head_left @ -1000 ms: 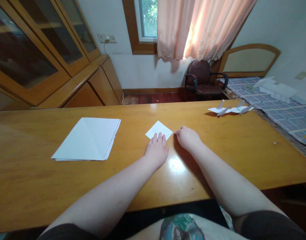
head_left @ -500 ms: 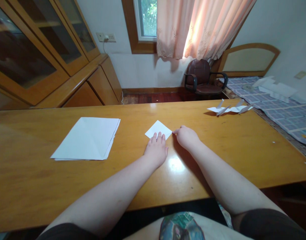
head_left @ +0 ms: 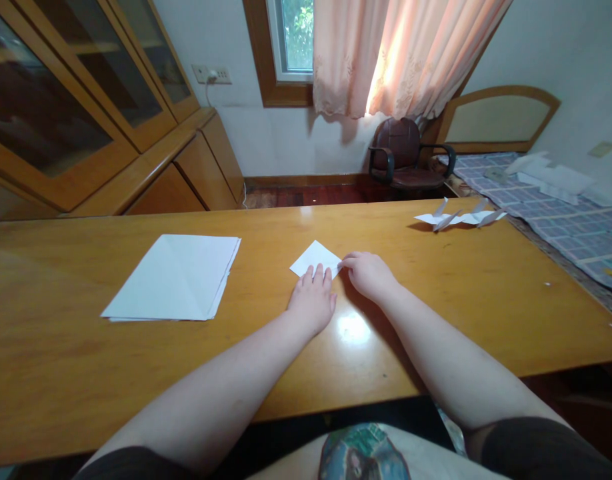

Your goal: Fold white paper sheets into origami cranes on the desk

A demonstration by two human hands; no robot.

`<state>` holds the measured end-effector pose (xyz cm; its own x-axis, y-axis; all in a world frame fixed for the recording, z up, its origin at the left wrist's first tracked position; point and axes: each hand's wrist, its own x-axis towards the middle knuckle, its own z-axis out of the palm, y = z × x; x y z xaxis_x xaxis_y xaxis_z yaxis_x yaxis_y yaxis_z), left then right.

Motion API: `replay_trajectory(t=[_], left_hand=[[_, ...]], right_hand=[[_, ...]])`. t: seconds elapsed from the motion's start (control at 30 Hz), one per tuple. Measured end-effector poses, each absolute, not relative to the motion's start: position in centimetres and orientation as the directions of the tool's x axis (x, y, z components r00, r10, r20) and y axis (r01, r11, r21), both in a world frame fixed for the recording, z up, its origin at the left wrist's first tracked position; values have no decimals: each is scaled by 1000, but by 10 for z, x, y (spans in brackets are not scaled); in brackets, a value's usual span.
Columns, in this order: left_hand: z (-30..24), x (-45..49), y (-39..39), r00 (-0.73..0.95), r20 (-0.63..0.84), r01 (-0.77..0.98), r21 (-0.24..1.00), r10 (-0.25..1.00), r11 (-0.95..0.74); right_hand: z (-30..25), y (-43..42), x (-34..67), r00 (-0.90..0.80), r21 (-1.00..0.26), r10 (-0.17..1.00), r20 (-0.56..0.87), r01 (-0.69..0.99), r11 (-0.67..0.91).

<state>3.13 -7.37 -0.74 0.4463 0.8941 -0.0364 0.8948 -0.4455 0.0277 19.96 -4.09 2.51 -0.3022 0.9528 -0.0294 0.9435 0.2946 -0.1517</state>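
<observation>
A small folded square of white paper [head_left: 315, 254] lies on the wooden table, turned so one corner points away from me. My left hand [head_left: 313, 300] rests flat on its near part, fingers spread, hiding the near corner. At the paper's right corner is my right hand [head_left: 369, 273], its thumb and fingertips pinched together on that corner. The paper stays down on the tabletop.
To the left lies a stack of larger white paper sheets [head_left: 176, 277]. Several folded paper pieces with raised points [head_left: 459, 219] stand at the far right of the table [head_left: 436, 320]. Beyond are an office chair [head_left: 401, 153] and a bed [head_left: 546, 200].
My right hand has shifted slightly left, from a fingertip at the right corner to a pinch on it. My left hand and the paper have stayed in place.
</observation>
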Motion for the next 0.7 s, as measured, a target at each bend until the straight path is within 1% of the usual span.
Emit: replay_trajectory(t=[0.07, 0.2, 0.47, 0.7], left_hand=[[-7, 31, -74, 447, -28, 894, 29, 894, -446], [-6, 31, -74, 450, -36, 893, 31, 892, -449], [-6, 32, -75, 443, -49, 897, 41, 895, -441], [-7, 32, -75, 429, -53, 902, 66, 902, -426]], right_hand=[[24, -42, 198, -330, -146, 942, -51, 936, 320], [23, -43, 195, -294, -133, 954, -58, 949, 285], [23, -43, 191, -286, -100, 954, -86, 956, 277], [19, -43, 192, -288, -113, 955, -74, 954, 279]])
